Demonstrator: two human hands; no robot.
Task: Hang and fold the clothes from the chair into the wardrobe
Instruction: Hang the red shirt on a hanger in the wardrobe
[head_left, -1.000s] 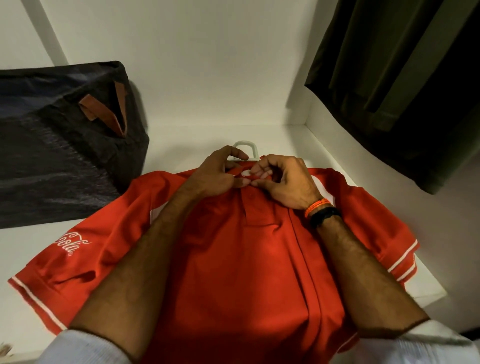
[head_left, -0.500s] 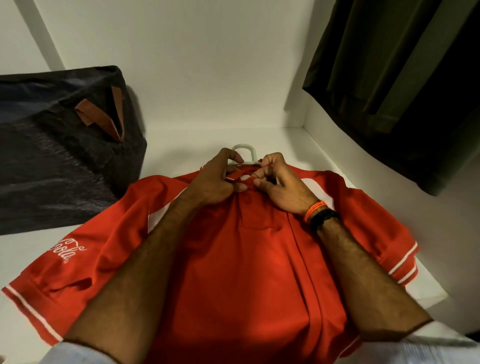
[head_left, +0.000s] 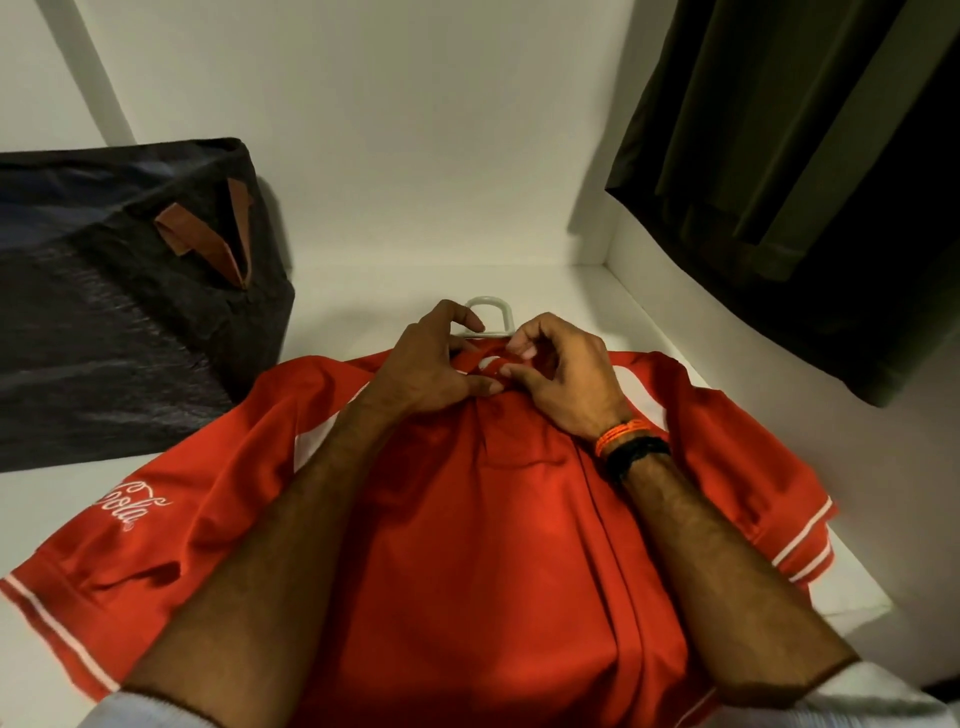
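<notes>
Bare shelf (head_left: 395, 291) lies open between dark bag (head_left: 119, 322) and hanging garment (head_left: 810, 171).

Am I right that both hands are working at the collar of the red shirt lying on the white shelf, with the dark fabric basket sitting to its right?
Not quite: the head view shows the dark fabric basket to the left of the red shirt, not the right. The rest holds: the left hand and right hand both pinch at the collar, and the shirt lies on the white shelf.

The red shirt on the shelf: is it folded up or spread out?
Spread out. The red shirt lies flat, front up, both sleeves out sideways, a white hanger hook poking from its collar.
</notes>
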